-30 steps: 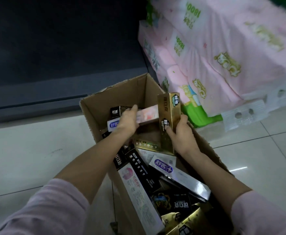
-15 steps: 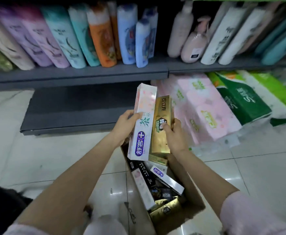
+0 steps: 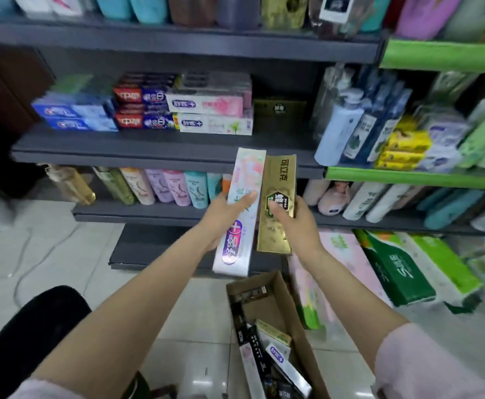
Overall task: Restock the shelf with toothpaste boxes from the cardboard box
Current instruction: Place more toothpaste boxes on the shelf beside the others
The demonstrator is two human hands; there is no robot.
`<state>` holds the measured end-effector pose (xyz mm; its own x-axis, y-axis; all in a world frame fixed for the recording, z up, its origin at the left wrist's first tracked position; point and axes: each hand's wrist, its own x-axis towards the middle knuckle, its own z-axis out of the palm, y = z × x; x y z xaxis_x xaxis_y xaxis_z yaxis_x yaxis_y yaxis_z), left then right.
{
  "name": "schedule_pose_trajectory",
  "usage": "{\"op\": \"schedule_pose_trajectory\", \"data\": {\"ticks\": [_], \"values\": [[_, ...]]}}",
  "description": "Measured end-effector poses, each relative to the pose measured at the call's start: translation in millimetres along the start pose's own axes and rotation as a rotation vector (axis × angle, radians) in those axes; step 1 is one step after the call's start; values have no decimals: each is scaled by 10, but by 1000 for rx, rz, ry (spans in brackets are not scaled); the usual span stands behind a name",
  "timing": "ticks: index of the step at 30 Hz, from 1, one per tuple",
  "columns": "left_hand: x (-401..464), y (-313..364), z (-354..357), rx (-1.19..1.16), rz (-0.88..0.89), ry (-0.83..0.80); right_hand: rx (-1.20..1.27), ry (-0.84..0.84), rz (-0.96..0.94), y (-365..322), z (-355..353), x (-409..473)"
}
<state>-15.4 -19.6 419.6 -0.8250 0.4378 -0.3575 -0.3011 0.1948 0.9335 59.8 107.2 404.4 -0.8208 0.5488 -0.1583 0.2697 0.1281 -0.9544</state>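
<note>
Two toothpaste boxes are up in front of me, one in each hand, both held upright and side by side with their long edges nearly touching. My left hand [image 3: 226,217] is wrapped around the white box [image 3: 240,214], thumb across its front, the purple logo at its lower end. My right hand [image 3: 296,223] grips the gold box [image 3: 277,208], thumb pressed on the dark hexagon badge on its face. Both boxes sit just below the front edge of the grey shelf [image 3: 160,152] that carries the stacked toothpaste [image 3: 209,112]: blue packs at the left, red and blue ones in the middle, white ones to the right, and a dark gold-lettered carton beside those. The picture is blurred, so I cannot read the print.

Low in view, on the tiled floor [image 3: 48,254], the cardboard box [image 3: 281,298] stands open with more toothpaste boxes [image 3: 264,358] lying loose inside, black and white ones jumbled together. Bottles [image 3: 175,188] line the shelf below the toothpaste, and pink and green paper packs [image 3: 402,272] lean against the floor at the right.
</note>
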Motion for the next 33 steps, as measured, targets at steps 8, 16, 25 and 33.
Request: {"op": "schedule_pose_trajectory", "data": {"ticks": [8, 16, 25, 33], "values": [[634, 904, -610, 456, 208, 235, -618, 86, -57, -862, 200, 894], [1467, 1321, -993, 811, 339, 194, -1355, 134, -178, -1108, 288, 1723], [2175, 1376, -974, 1100, 323, 269, -1430, -25, -170, -1035, 186, 2789], [2531, 1298, -837, 1010, 330, 218, -1279, -48, -167, -482, 423, 3042]]}}
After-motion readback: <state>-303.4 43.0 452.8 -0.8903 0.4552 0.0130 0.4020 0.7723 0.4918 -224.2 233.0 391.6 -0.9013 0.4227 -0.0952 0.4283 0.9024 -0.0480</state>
